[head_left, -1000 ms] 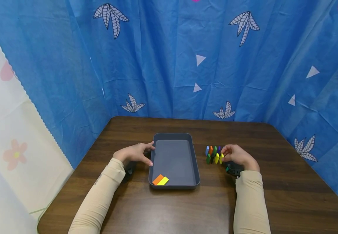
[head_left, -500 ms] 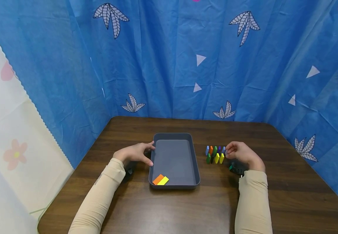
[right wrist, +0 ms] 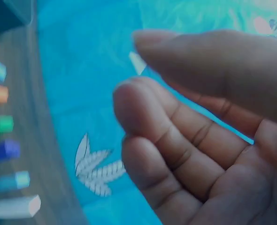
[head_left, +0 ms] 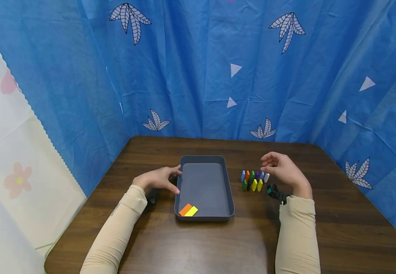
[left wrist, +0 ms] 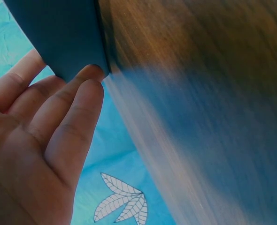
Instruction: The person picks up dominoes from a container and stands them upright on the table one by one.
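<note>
My left hand (head_left: 159,179) is at the left side of a dark grey tray (head_left: 230,190), fingers extended; in the left wrist view the fingertips touch the tray's outer wall (left wrist: 63,33). An orange block (head_left: 185,209) and a yellow block (head_left: 191,211) lie flat in the tray's near left corner. Right of the tray, small coloured blocks stand on edge in two rows. A white block (head_left: 267,177) ends the back row, beside a light blue one (right wrist: 21,180). Just above that end hovers my right hand (head_left: 284,170), fingers loosely bent, with nothing in it.
The front row holds a green block (head_left: 244,185), a black one and two yellow ones (head_left: 259,185). All stand on a dark wooden table (head_left: 198,247). Blue patterned curtains (head_left: 198,76) hang behind and at the right of the table.
My right hand has drawn back from the blocks and risen, moving away to the right and then up. The light blue and white blocks have come into sight. The left hand stays put.
</note>
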### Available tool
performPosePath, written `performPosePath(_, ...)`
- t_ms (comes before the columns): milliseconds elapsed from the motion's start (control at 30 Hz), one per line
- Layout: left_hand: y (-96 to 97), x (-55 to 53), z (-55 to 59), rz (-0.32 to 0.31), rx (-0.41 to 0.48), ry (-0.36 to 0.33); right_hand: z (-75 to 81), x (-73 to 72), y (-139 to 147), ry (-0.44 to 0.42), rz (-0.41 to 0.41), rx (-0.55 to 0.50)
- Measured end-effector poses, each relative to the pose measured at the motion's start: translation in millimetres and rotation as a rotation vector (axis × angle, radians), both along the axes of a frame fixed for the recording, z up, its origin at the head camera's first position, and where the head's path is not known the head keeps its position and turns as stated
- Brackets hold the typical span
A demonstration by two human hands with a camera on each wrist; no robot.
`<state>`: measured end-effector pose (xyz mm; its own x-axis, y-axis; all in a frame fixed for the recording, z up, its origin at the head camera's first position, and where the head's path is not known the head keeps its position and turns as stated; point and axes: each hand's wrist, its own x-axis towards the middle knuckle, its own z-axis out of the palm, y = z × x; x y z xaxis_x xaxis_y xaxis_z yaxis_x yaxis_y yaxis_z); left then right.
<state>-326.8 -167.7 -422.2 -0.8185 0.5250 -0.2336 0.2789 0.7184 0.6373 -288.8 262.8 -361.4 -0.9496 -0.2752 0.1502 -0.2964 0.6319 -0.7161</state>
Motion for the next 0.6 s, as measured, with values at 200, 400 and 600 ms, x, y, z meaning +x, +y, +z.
performPosePath(200, 1.0, 0.6, -0.5, 0.006, -0.004, 0.001, 9.7, 0.7, -25.5, 0.024, 0.101, -0.075)
performPosePath(400, 0.2, 0.7, -2.0, 0.01, 0.005, 0.008, 19.0, 2.5, -58.2, -0.011, 0.215, -0.104)
performPosePath(600, 0.1, 0.8, -2.1, 0.026, 0.009, -0.007, 26.6, 4.4, -88.6, -0.059, 0.338, -0.112)
